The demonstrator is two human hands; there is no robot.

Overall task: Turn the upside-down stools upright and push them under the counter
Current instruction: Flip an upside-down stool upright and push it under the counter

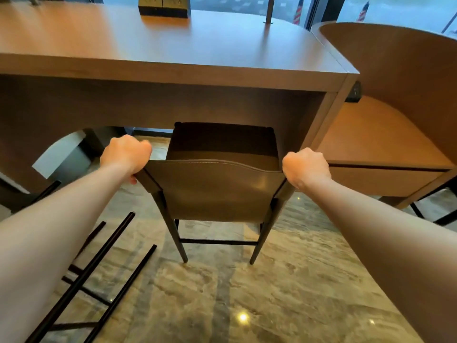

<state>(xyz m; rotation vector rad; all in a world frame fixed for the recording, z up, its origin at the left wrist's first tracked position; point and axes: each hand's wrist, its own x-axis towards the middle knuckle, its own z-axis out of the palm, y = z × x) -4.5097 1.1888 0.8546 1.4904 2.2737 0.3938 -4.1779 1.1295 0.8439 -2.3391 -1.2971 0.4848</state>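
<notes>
Upright stool (217, 189), frame centre, seat partly under the counter (173, 68). Backrest corners are gripped by left hand (126, 154) and right hand (305, 167). Even, straight pushing is advised; legs should be kept square.

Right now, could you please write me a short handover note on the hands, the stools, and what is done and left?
Left hand grips the left top corner of the upright stool's backrest; right hand grips the right corner.
The upright stool stands on its legs at the counter, its seat front just under the counter edge, backrest and rear legs out on the floor.
A second stool lies at lower left, black legs sticking up, not yet righted.
Done: one stool upright.
Left: push it fully under, then probably right and tuck in the second stool.
</notes>
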